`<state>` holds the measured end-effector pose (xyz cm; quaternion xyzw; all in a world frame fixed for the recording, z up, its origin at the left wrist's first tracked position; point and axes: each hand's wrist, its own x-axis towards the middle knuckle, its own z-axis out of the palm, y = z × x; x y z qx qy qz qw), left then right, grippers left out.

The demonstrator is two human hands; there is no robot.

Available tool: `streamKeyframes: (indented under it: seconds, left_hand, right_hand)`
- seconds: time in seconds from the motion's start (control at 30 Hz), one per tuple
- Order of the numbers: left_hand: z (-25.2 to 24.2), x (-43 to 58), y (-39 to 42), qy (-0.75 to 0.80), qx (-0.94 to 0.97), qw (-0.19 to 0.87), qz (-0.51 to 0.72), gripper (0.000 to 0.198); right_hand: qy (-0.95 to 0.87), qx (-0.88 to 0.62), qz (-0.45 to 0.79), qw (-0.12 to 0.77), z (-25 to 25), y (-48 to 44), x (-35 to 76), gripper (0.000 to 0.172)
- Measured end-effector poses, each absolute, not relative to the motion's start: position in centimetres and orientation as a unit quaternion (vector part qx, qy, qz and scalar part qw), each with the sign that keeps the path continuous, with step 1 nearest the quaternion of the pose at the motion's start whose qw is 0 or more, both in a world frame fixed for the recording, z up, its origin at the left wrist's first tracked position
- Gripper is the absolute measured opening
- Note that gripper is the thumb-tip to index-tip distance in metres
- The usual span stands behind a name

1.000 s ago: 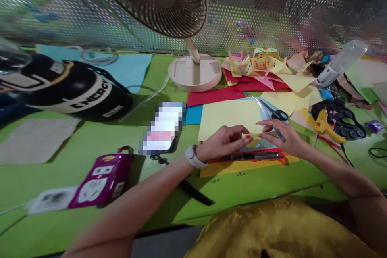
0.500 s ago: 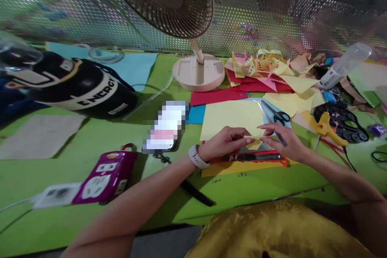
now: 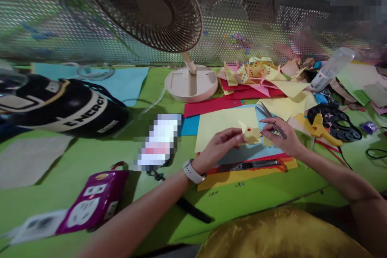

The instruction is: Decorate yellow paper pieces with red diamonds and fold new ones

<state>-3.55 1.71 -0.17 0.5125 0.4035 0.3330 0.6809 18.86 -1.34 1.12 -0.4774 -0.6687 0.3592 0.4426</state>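
My left hand (image 3: pixel 225 143), wearing a pale wristwatch (image 3: pixel 193 172), pinches a small folded piece of yellow paper (image 3: pixel 252 135) by its left side. A red dot shows on the paper's face, and one flap stands up. My right hand (image 3: pixel 281 133) is at the paper's right edge, fingers closed around slim grey metal tweezers (image 3: pixel 280 131). Behind that hand lie scissors (image 3: pixel 262 109), their handles mostly covered. Beneath the hands are a large pale yellow sheet (image 3: pixel 223 123) and a light blue sheet (image 3: pixel 232 157). A utility knife (image 3: pixel 250 165) lies just in front.
A fan (image 3: pixel 192 84) stands behind, near a phone (image 3: pixel 160 141) and a black bottle (image 3: pixel 69 109). Paper scraps and dotted paper cubes (image 3: pixel 256 68) are heaped at the back. To the right are a yellow glue gun (image 3: pixel 322 131), a black palette (image 3: pixel 341 123) and a clear bottle (image 3: pixel 332 68).
Both hands were pinching the yellow paper together. Now the left holds it with the red dot showing, while the right has loosened to its edge. The whole view has shifted.
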Motion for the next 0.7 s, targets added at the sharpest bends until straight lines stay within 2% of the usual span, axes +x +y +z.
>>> streamKeyframes:
  seconds: [0.17,0.27,0.37,0.53,0.7]
  left_hand:
    - [-0.7,-3.2,1.0,0.41,0.48,0.711,0.309,0.03]
    - [-1.2,-3.5,1.4,0.423,0.445,0.701,0.363,0.029]
    - [-1.6,-3.7,1.8,0.437,0.419,0.672,0.427,0.028]
    - [-1.9,-3.6,2.0,0.459,0.379,0.645,0.479,0.03]
    - [-2.0,-3.6,1.9,0.47,0.391,0.622,0.49,0.031]
  right_hand:
    - [-0.748,-0.47,0.264,0.388,1.0,-1.4,18.9,0.023]
    - [-0.812,-0.447,0.133,0.351,1.6,-1.0,19.9,0.023]
    - [-0.843,-0.465,0.018,0.272,2.4,-0.4,21.5,0.024]
    - [-0.869,-0.484,-0.026,0.101,2.7,-0.1,23.3,0.025]
    - [-0.884,-0.466,-0.04,0.014,1.6,-0.4,22.5,0.025]
